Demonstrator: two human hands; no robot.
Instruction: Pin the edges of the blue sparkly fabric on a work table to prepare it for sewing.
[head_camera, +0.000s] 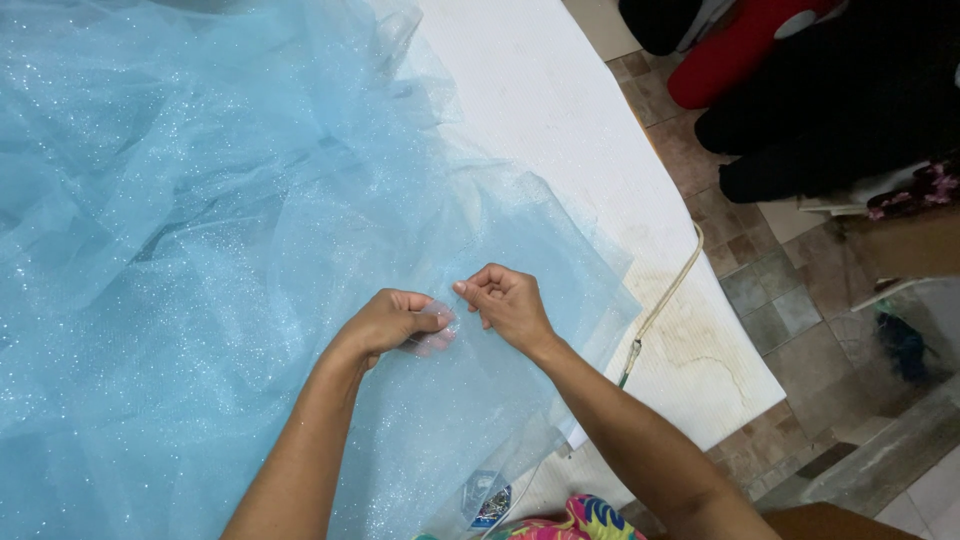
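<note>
A large sheet of light blue glittery tulle (200, 230) lies spread and bunched over a white padded table (560, 110). Both of my hands work near the fabric's right edge. My left hand (395, 322) is closed, its fingertips tucked under a layer of the tulle and gripping it. My right hand (508, 303) pinches the same fabric between thumb and fingers, right beside the left hand. The two hands almost touch. Whether a pin or needle sits between the fingers is too small to tell.
A beige cord (665, 290) runs along the table's stained right edge. Beyond that edge is tiled floor (770, 290) with dark and red fabric bundles (800, 70) at the upper right. A small dark object (490, 503) shows under the tulle near me.
</note>
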